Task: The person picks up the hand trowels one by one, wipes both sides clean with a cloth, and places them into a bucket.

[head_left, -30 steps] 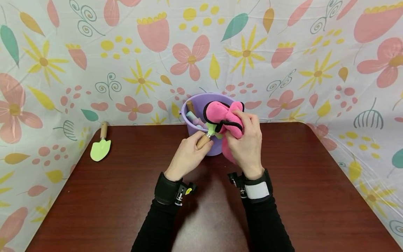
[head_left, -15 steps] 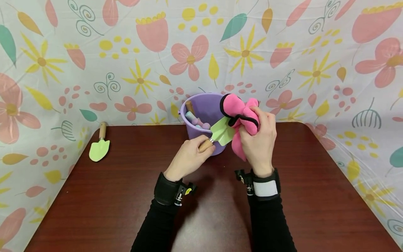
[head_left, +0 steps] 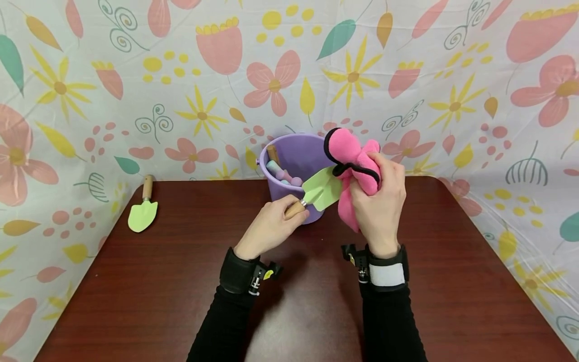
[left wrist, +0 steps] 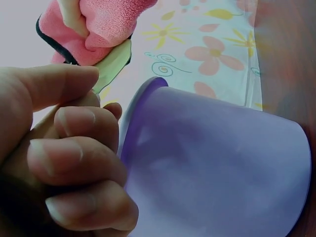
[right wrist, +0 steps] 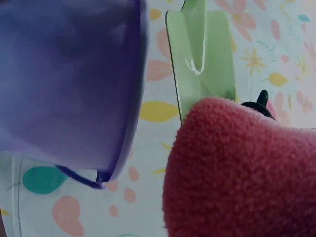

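Observation:
My left hand [head_left: 270, 229] grips the wooden handle of a hand trowel, whose light green blade [head_left: 322, 190] points right in front of the purple bucket [head_left: 300, 198]. Bunched in my right hand [head_left: 383, 206] is a pink fleecy cloth [head_left: 345, 147] with black edging. The cloth meets the far end of the blade and covers its tip. In the left wrist view, curled fingers wrap the handle beside the bucket wall [left wrist: 222, 163]. Seen from the right wrist, the cloth [right wrist: 237, 173] hides the blade's end.
Inside the bucket lie a wooden handle [head_left: 273, 154] and pastel-coloured pieces [head_left: 285, 173]. A second green trowel [head_left: 142, 215] lies at the left edge of the brown table [head_left: 181, 281]. A flower-patterned curtain [head_left: 203, 90] hangs behind and along the sides.
My right hand has moved to the right with the cloth, from the base of the blade toward its tip, so more green blade shows. My left hand and the trowel have stayed nearly still.

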Action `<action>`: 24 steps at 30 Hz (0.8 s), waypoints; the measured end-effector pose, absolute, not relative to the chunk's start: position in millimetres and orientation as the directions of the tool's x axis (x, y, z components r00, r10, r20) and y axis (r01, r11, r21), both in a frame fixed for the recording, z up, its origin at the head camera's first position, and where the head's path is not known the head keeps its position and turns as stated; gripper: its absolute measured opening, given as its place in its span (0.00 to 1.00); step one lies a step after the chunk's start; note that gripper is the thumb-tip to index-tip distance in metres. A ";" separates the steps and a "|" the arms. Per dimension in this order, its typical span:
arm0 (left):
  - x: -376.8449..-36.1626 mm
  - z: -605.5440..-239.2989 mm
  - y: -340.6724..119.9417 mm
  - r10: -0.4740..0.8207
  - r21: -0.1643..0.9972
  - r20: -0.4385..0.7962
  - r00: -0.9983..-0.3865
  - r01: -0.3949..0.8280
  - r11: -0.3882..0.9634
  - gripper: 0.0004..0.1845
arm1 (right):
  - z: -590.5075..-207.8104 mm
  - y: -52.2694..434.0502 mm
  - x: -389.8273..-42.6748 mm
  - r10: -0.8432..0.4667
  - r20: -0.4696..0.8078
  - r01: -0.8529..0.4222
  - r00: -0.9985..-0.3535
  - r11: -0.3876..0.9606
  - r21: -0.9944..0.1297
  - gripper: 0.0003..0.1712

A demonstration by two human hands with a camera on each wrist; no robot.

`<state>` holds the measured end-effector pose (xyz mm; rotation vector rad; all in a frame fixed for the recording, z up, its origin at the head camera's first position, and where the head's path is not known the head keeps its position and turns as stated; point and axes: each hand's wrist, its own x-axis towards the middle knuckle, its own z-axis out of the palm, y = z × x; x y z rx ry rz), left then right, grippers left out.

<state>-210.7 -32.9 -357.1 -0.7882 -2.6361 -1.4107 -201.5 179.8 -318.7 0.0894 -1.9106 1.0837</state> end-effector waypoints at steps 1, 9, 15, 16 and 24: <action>-210.7 -357.3 -33.0 0.407 0.771 0.274 -0.871 0.452 0.448 0.10 | -318.8 177.8 -201.1 0.334 0.740 -0.464 -0.584 0.610 -0.642 0.25; -210.9 -358.5 -31.6 0.390 0.788 0.269 -0.881 0.434 0.437 0.10 | -322.8 156.2 -201.3 0.211 0.800 -0.546 -0.561 0.632 -0.550 0.24; -212.1 -358.2 -30.2 0.365 0.783 0.286 -0.886 0.435 0.444 0.07 | -325.5 140.6 -200.8 0.137 0.809 -0.588 -0.571 0.620 -0.520 0.24; -212.4 -358.2 -29.9 0.360 0.780 0.290 -0.887 0.437 0.447 0.07 | -325.9 138.2 -200.3 0.124 0.807 -0.594 -0.577 0.615 -0.519 0.25; -215.4 -359.1 -30.4 0.333 0.790 0.296 -0.895 0.425 0.441 0.10 | -327.0 126.2 -195.9 0.038 0.780 -0.607 -0.625 0.604 -0.516 0.28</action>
